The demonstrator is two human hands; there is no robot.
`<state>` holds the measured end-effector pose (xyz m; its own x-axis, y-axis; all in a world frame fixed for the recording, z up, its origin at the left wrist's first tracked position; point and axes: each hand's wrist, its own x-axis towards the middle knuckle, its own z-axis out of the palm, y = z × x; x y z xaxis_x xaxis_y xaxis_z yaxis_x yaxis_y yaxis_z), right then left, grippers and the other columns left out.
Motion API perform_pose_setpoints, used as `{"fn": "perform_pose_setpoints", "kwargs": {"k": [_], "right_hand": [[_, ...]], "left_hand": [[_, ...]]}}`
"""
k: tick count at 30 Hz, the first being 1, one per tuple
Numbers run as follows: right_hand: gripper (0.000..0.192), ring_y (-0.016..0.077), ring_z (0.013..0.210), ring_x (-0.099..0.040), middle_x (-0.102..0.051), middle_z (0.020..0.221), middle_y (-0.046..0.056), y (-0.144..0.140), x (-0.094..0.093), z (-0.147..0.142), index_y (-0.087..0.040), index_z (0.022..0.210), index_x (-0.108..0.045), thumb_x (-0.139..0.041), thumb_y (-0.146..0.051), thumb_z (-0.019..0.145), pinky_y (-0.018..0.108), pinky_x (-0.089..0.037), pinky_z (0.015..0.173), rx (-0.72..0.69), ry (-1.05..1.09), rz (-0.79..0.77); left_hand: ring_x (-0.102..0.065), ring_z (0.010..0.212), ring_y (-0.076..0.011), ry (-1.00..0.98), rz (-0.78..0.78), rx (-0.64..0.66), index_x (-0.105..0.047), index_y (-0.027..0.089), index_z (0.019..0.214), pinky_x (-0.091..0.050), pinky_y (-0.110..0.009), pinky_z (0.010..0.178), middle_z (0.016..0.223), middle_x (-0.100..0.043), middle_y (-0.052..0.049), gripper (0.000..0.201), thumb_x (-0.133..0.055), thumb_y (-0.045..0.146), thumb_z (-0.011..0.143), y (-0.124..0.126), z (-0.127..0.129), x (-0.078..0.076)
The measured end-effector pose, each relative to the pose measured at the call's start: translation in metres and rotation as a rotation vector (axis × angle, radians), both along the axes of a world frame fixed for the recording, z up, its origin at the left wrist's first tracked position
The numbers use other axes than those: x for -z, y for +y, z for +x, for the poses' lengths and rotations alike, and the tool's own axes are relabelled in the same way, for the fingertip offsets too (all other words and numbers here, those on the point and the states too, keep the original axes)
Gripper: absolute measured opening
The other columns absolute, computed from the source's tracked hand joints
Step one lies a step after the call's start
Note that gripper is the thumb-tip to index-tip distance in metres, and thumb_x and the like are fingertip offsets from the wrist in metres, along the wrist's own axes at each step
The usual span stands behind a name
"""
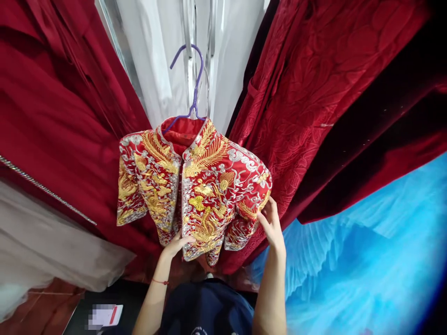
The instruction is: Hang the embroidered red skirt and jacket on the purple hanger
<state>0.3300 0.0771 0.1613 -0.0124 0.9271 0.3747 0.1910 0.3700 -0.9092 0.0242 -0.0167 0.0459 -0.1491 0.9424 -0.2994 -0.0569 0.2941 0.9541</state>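
Both hands are on the embroidered red jacket (195, 186), centre frame on a purple hanger (190, 83): left hand (176, 244) w/ fingers curled on the bottom hem, right hand (270, 225) pinching the sleeve cuff. Looks like straightening/inspecting; next move prob. needs gentle tugs so it stays hooked. Red garments (331, 102) hang both sides, white ones top centre, blue fabric (366, 260) lower right; floor barely visible.

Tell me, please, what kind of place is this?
Probably a clothing rental shop or wardrobe: a red jacket with gold embroidery on a purple hanger, between dark red gowns and a white dress.
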Motion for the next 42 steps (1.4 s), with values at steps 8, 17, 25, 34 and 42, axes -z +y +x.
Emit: {"fn": "perform_pose_setpoints", "kwargs": {"k": [8, 17, 25, 34, 42], "right_hand": [[0.041, 0.0169, 0.07, -0.058, -0.064, 0.077, 0.002, -0.077, -0.027, 0.031, -0.02, 0.081, -0.061, -0.064, -0.06, 0.083, 0.028, -0.045, 0.063, 0.091, -0.237, -0.229], [0.032, 0.0235, 0.105, -0.066, -0.073, 0.114, 0.01, -0.099, -0.062, 0.048, -0.022, 0.115, -0.07, -0.045, -0.036, 0.1, 0.037, -0.047, 0.089, 0.59, -0.781, 0.425], [0.04, 0.0232, 0.078, -0.063, -0.069, 0.076, 0.01, -0.077, -0.044, 0.063, -0.018, 0.083, -0.072, -0.045, -0.043, 0.098, 0.038, -0.043, 0.077, 0.777, -0.712, 0.423], [0.034, 0.0348, 0.131, -0.039, -0.054, 0.128, 0.02, -0.088, 0.063, -0.05, -0.017, 0.112, -0.057, -0.057, -0.037, 0.085, 0.057, -0.025, 0.106, 0.808, -0.14, 0.006], [0.024, 0.0142, 0.077, -0.063, -0.066, 0.089, 0.003, -0.093, 0.179, -0.143, -0.015, 0.095, -0.064, -0.065, -0.039, 0.091, 0.032, -0.055, 0.073, -0.033, 0.25, -0.687]], "left_hand": [[-0.068, 0.108, -0.0306, -0.014, 0.102, -0.036, -0.07, 0.016, 0.104, -0.053, -0.039, 0.097, 0.108, -0.076, -0.01, 0.055, -0.078, 0.056, 0.067, -0.02, 0.002, -0.008], [-0.066, 0.081, -0.0232, 0.053, 0.179, -0.094, -0.072, 0.014, 0.082, -0.052, -0.031, 0.076, 0.084, -0.074, -0.006, 0.045, -0.076, 0.057, 0.068, -0.031, 0.002, 0.004], [-0.059, 0.071, -0.0177, -0.052, 0.163, -0.108, -0.069, 0.014, 0.068, -0.045, -0.025, 0.065, 0.066, -0.066, 0.0, 0.036, -0.083, 0.047, 0.064, -0.011, 0.004, 0.023], [-0.067, 0.103, -0.027, -0.441, -0.151, -0.213, -0.072, 0.014, 0.096, -0.049, -0.039, 0.094, 0.103, -0.072, -0.016, 0.035, -0.083, 0.035, 0.072, 0.006, -0.05, 0.065], [-0.063, 0.106, -0.0213, -0.7, -0.045, -0.659, -0.059, 0.016, 0.123, -0.055, -0.043, 0.091, 0.124, -0.062, -0.01, 0.037, -0.057, 0.042, 0.096, 0.022, -0.096, 0.091]]}}
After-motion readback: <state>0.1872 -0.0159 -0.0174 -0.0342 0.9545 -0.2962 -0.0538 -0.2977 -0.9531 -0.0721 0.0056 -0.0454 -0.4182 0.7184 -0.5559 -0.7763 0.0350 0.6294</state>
